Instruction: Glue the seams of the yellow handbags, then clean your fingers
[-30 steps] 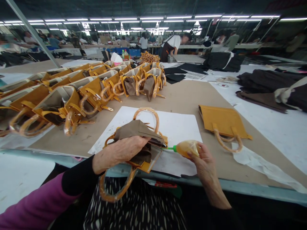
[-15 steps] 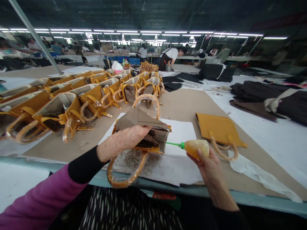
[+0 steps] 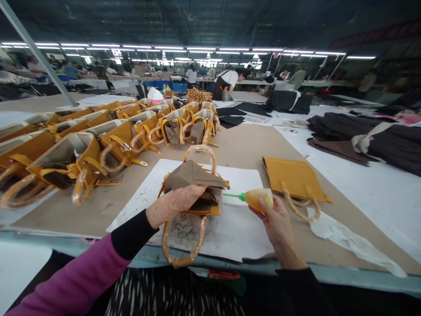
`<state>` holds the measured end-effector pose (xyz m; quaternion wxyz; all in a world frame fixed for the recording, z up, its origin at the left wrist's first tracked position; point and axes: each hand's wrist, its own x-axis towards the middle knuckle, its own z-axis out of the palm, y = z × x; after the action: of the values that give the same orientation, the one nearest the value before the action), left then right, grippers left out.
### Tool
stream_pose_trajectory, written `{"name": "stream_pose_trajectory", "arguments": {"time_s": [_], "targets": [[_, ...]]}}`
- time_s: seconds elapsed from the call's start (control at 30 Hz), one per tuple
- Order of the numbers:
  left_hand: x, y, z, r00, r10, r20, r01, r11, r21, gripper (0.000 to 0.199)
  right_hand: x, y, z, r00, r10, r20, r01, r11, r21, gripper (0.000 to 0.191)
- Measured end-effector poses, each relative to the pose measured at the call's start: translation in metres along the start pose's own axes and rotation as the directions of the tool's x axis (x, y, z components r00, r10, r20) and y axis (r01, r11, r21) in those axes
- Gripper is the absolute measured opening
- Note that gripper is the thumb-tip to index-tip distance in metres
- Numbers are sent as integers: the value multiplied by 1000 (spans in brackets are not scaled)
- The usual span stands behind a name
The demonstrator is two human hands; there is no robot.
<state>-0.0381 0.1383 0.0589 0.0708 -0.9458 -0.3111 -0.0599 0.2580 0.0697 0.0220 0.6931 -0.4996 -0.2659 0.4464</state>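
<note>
A mustard-yellow handbag lies in front of me with its brown lining (image 3: 194, 175) pulled out and folded over its opening. My left hand (image 3: 177, 202) grips the lining and the bag's near side, with some fingertips hidden in the folds. One ring handle (image 3: 179, 263), wrapped in clear film, hangs toward me; the other (image 3: 213, 159) stands at the far side. In my right hand (image 3: 278, 221) is a squeeze bottle (image 3: 258, 199) of yellowish liquid, held sideways. Its thin green nozzle (image 3: 233, 195) points left, the tip at the bag's right edge.
White paper (image 3: 243, 237), stained dark near the handle, lies beneath the bag. To the right are a flat yellow handbag (image 3: 292, 175) and a crumpled white sheet (image 3: 351, 241). Rows of yellow handbags (image 3: 113, 131) fill the left. Dark bundled fabric (image 3: 388, 136) lies far right; people work behind.
The view has shifted slightly. The handbag has turned a little, its near handle now more upright. Both hands keep their holds, and the nozzle tip stays at the bag's right edge.
</note>
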Motion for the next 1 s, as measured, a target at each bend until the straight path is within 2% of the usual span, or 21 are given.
{"name": "stream_pose_trajectory", "arguments": {"time_s": [0.17, 0.37, 0.63, 0.83, 1.0], "targets": [[-16, 10, -6, 999, -10, 36, 11, 1000, -20, 46, 8, 12, 4, 1000, -13, 0, 13, 999, -48, 47], [1, 5, -22, 997, 7, 81, -1, 997, -72, 48, 19, 19, 4, 998, -46, 42, 51, 991, -127, 49], [1, 9, -33, 997, 29, 75, -24, 998, -65, 56, 5, 19, -7, 997, 3, 72, 6, 992, -123, 48], [-13, 15, -22, 995, 28, 98, -17, 994, -110, 57, 3, 21, -7, 997, 31, 72, -23, 993, -116, 49], [-30, 14, -8, 998, -9, 68, 16, 995, -104, 53, -3, 16, -5, 995, 57, 78, -50, 994, -96, 45]]}}
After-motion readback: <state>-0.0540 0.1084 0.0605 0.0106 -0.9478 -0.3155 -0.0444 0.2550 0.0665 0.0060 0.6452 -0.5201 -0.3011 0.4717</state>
